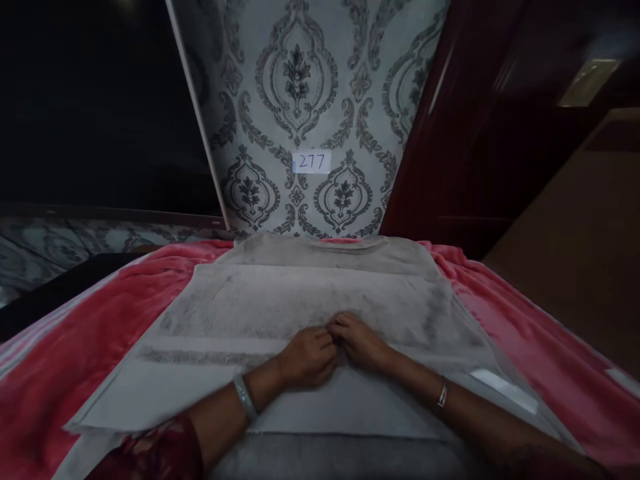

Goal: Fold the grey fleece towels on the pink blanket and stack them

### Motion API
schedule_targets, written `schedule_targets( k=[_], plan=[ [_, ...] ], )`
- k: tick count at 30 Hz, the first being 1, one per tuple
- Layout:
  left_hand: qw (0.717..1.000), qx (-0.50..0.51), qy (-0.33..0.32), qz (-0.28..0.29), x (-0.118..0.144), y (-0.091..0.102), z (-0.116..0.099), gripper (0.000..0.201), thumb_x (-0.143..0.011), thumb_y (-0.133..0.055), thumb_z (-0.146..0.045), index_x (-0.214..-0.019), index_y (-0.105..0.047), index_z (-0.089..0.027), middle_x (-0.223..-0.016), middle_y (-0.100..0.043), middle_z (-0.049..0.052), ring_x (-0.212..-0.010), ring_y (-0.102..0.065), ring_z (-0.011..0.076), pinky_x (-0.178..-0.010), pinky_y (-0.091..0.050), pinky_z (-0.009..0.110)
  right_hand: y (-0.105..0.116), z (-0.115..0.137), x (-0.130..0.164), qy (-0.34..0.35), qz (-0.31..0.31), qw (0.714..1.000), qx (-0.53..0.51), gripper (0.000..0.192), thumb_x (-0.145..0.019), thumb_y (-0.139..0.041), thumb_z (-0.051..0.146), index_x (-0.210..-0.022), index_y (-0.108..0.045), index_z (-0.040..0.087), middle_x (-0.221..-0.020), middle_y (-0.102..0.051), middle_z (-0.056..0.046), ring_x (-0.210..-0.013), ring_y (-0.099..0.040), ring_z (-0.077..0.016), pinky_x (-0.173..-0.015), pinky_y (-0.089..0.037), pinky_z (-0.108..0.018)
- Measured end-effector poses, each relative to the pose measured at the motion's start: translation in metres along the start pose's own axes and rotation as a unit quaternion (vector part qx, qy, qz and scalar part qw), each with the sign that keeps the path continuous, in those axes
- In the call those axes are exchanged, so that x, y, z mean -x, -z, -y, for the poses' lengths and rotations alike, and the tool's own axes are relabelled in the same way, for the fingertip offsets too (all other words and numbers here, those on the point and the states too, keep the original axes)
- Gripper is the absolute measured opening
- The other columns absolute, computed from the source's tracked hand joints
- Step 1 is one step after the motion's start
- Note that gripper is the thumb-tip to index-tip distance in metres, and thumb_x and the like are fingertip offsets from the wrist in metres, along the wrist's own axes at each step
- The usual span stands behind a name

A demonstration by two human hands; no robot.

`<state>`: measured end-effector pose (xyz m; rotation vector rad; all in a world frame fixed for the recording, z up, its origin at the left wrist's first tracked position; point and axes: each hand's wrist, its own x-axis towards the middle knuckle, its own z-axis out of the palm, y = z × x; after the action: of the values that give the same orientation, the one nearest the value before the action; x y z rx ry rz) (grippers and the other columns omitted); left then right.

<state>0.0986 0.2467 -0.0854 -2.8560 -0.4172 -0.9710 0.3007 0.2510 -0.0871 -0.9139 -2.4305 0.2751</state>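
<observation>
red blanket [75, 347] | damask wallpaper [305, 87] | paper label [311, 162] (reads 217) | dark wooden door [480, 133]

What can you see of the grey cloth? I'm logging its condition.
The grey cloth lies spread flat over a pink blanket, pale grey with darker mottled patches and a lighter band with a dark stripe near the front. It looks like soft woven fabric, folded in layers. The left hand and right hand rest together on its middle, fingers curled as if pinching it.

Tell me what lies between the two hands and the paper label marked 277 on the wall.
In the head view, the far part of the grey towel lies beyond the left hand and right hand, then patterned wallpaper up to the label.
</observation>
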Motion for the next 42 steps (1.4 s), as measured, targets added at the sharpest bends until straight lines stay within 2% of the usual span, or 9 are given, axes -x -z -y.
schedule_targets(
  k=[8, 11, 16, 24, 27, 32, 35, 39, 42],
  plan=[
    [0.991, 0.036, 0.082, 0.104, -0.008, 0.004, 0.001, 0.003, -0.088, -0.056, -0.019, -0.086, -0.055, -0.018, -0.092, -0.059, 0.006, -0.089, -0.051, 0.0206, -0.077, -0.039, 0.035, 0.036, -0.099, -0.071, -0.176, 0.007, 0.968, 0.178, 0.051, -0.082, -0.049, 0.0, -0.126, -0.066, 0.018, -0.115, -0.061, -0.012, -0.105, -0.053, -0.0245, -0.095, -0.041, -0.038],
    [0.994, 0.036, 0.082, 0.058, -0.005, 0.003, 0.001, 0.008, -0.089, -0.052, -0.016, -0.081, -0.054, -0.018, -0.086, -0.059, 0.005, -0.082, -0.051, 0.0191, -0.073, -0.038, 0.035, 0.018, -0.083, -0.078, -0.14, -0.058, 0.978, 0.145, 0.045, -0.086, -0.047, 0.002, -0.122, -0.068, 0.017, -0.115, -0.063, -0.014, -0.106, -0.053, -0.0249, -0.096, -0.043, -0.039],
    [0.999, 0.032, 0.034, -0.021, -0.001, -0.001, -0.002, 0.014, -0.085, -0.051, -0.016, -0.072, -0.051, -0.019, -0.069, -0.054, 0.003, -0.066, -0.046, 0.0171, -0.062, -0.036, 0.033, -0.019, -0.057, -0.088, 0.064, 0.042, 0.997, 0.03, 0.046, -0.09, -0.049, 0.006, -0.126, -0.067, 0.028, -0.122, -0.063, -0.005, -0.11, -0.054, -0.0202, -0.096, -0.042, -0.036],
    [0.997, 0.005, 0.07, -0.023, -0.001, 0.005, 0.003, 0.019, -0.089, -0.045, -0.014, -0.071, -0.05, -0.02, -0.066, -0.056, 0.002, -0.062, -0.049, 0.0162, -0.058, -0.039, 0.031, -0.005, -0.099, -0.13, -0.136, -0.033, 0.981, 0.136, 0.053, -0.083, -0.047, 0.001, -0.127, -0.067, 0.022, -0.129, -0.061, -0.012, -0.118, -0.05, -0.0265, -0.1, -0.043, -0.043],
    [0.998, -0.018, 0.046, -0.03, 0.003, 0.007, -0.003, 0.018, -0.09, -0.044, -0.017, -0.073, -0.052, -0.02, -0.064, -0.053, 0.002, -0.061, -0.049, 0.0162, -0.056, -0.038, 0.032, -0.023, -0.059, -0.121, -0.003, -0.06, 0.998, 0.033, 0.047, -0.084, -0.046, 0.002, -0.122, -0.068, 0.02, -0.127, -0.061, -0.011, -0.119, -0.051, -0.0242, -0.103, -0.042, -0.043],
    [0.996, -0.044, -0.045, 0.068, 0.02, 0.025, -0.009, 0.014, -0.087, -0.055, -0.022, -0.073, -0.053, -0.02, -0.065, -0.054, 0.001, -0.059, -0.047, 0.0156, -0.051, -0.032, 0.033, -0.051, -0.007, -0.12, 0.158, 0.064, 0.982, -0.079, 0.042, -0.088, -0.048, 0.004, -0.119, -0.068, 0.024, -0.115, -0.064, -0.006, -0.107, -0.055, -0.0188, -0.096, -0.045, -0.035],
    [0.987, -0.047, -0.034, 0.151, 0.036, 0.041, -0.001, 0.013, -0.086, -0.061, -0.021, -0.076, -0.053, -0.02, -0.072, -0.057, 0.002, -0.064, -0.05, 0.0161, -0.054, -0.036, 0.033, -0.05, -0.03, -0.145, 0.09, 0.078, 0.993, 0.021, 0.043, -0.092, -0.047, 0.006, -0.125, -0.067, 0.024, -0.12, -0.063, -0.008, -0.109, -0.054, -0.0211, -0.099, -0.043, -0.038],
    [0.987, -0.018, 0.007, 0.159, 0.05, 0.046, 0.01, 0.012, -0.081, -0.066, -0.025, -0.081, -0.055, -0.019, -0.083, -0.059, 0.004, -0.073, -0.053, 0.0181, -0.058, -0.041, 0.034, -0.043, -0.066, -0.174, -0.13, -0.003, 0.982, 0.137, 0.05, -0.089, -0.05, 0.007, -0.136, -0.059, 0.02, -0.134, -0.057, -0.016, -0.118, -0.05, -0.0288, -0.102, -0.042, -0.046],
    [0.988, -0.008, 0.013, 0.152, 0.054, 0.039, 0.009, 0.012, -0.081, -0.065, -0.028, -0.082, -0.056, -0.019, -0.082, -0.059, 0.003, -0.072, -0.052, 0.0184, -0.058, -0.041, 0.035, -0.054, -0.045, -0.171, -0.076, -0.051, 0.991, 0.098, 0.047, -0.088, -0.047, 0.005, -0.131, -0.061, 0.017, -0.133, -0.056, -0.017, -0.121, -0.048, -0.0287, -0.105, -0.041, -0.045]
  ],
)
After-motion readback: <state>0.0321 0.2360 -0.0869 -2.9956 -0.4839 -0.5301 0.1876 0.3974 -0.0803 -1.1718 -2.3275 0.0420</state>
